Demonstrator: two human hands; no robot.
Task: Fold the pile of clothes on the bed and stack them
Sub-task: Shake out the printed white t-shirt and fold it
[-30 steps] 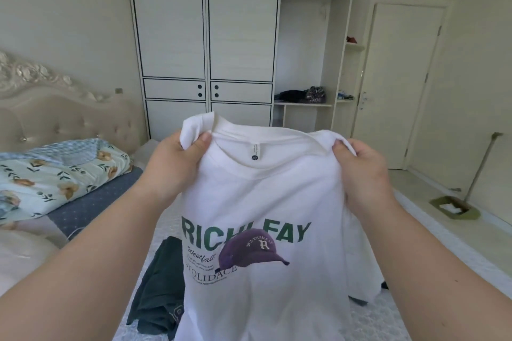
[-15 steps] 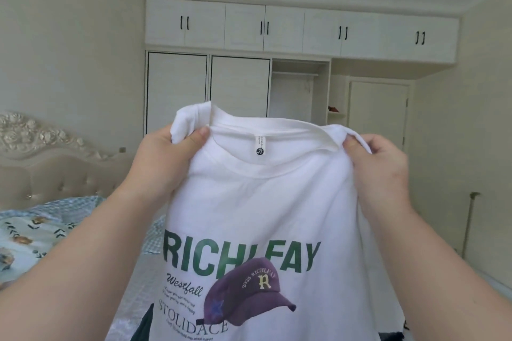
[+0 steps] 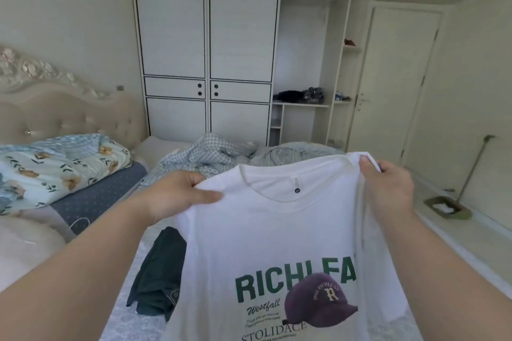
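In the middle of the frame, the left hand (image 3: 177, 196) and the right hand (image 3: 388, 191) each pinch a shoulder of the white T-shirt (image 3: 271, 235), holding it up over the bed (image 3: 124, 313). A dark green garment (image 3: 158, 277) lies on the bed at the lower left, just beside the shirt.

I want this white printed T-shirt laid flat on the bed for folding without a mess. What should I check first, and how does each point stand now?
1. Left hand grips one shoulder of the white printed T-shirt: ok.
2. Right hand grips the other shoulder: ok.
3. Shirt hangs spread, print facing the person: ok.
4. Landing spot: a dark green garment lies on the bed below: not ok.
5. Checked blue clothes pile lies beyond, apart: ok.
6. Hem and sleeves untwisted: cannot tell.
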